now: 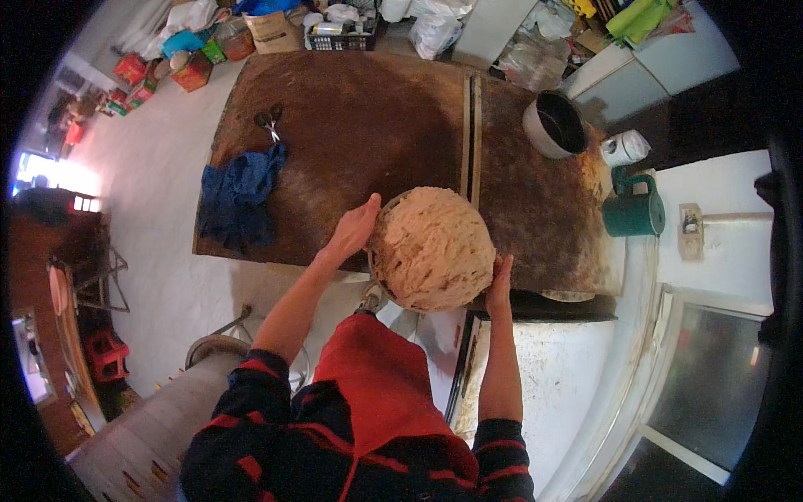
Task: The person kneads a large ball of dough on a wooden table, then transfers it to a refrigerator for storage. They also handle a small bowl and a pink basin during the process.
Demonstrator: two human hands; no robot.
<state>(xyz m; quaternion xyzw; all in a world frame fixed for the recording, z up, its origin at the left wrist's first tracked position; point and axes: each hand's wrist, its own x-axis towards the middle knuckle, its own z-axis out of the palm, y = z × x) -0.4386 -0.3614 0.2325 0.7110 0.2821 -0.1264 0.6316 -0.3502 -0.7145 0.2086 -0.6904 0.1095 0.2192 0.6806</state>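
A large round mass of beige dough (437,249) fills a bowl (374,261), of which only a thin rim shows at the left. My left hand (357,227) grips the bowl's left side. At its right side my right hand (499,285) is closed on the edge, fingers partly hidden beneath. The bowl is at the near edge of a brown worktop (360,117); whether it rests there or is held just above cannot be told.
On the worktop lie a dark blue cloth (242,197) and scissors (269,120). A deep pot (554,125) stands at the right, near a green jug (633,207) and a white container (625,148). A black crate (341,40) sits beyond the far edge. A large metal cylinder (167,410) is at lower left.
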